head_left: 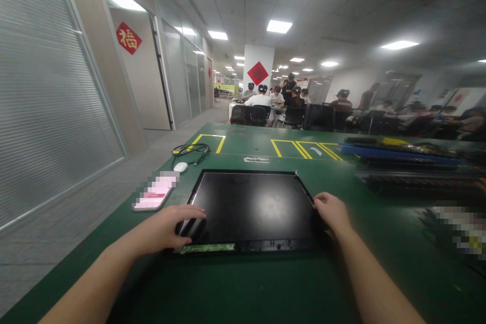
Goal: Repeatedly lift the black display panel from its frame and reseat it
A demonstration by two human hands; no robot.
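Observation:
A black flat display panel (252,207) lies face up on the green table (243,288) in front of me, with a green circuit strip (205,248) along its near edge. My left hand (167,228) rests on the panel's near left corner, fingers stretched across the glass. My right hand (332,212) lies against the panel's right edge, fingers curled on the rim.
A phone (155,195), a white mouse (180,166) and a coiled black cable (192,151) lie left of the panel. Stacked black and blue trays (402,159) fill the right side. Yellow marked boxes (304,148) sit further back. Several people sit at tables beyond.

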